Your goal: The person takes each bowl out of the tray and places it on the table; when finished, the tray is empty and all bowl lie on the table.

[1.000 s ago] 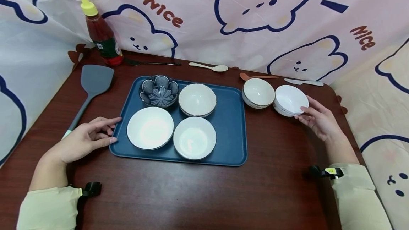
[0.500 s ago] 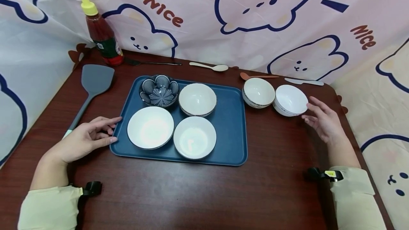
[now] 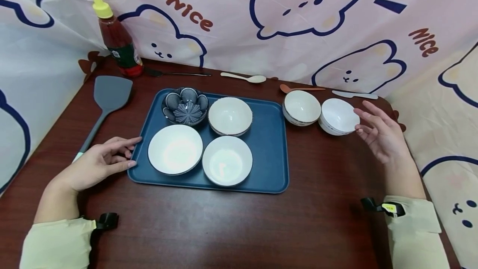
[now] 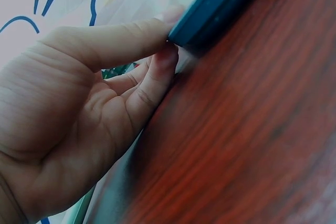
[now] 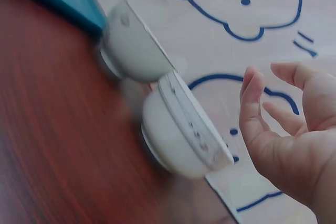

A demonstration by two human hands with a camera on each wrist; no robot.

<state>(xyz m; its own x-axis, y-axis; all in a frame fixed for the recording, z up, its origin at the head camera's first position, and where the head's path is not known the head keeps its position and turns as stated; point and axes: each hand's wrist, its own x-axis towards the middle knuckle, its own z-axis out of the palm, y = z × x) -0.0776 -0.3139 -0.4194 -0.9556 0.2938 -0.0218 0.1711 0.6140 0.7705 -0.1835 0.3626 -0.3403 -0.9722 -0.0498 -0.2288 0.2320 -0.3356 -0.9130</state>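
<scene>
My left hand [image 3: 101,162] pinches the left rim of a blue tray [image 3: 269,148]; in the left wrist view the thumb [image 4: 131,40] lies over the edge and a curled finger sits beneath it. On the tray stand a dark petal-patterned bowl [image 3: 188,111], a cream bowl [image 3: 230,115] and two white bowls [image 3: 175,148] in front. Off to the right, my right hand [image 3: 382,134] hovers beside a white bowl [image 3: 339,115] with fingers spread and nothing in them. The right wrist view shows a gap between hand and bowl [image 5: 181,129]. A cream bowl [image 3: 301,108] stands to its left.
A grey spatula [image 3: 112,94] and a red sauce bottle [image 3: 121,47] are at the left. Along the back lie a dark fork [image 3: 179,74], a white spoon [image 3: 246,78], a brown spoon [image 3: 298,89] and a white knife [image 3: 354,94]. Printed cloth [image 3: 231,24] walls the table.
My right hand has let go of the white bowl at the right, drawn off it and risen slightly with its fingers opening. My left hand stays at the tray.
</scene>
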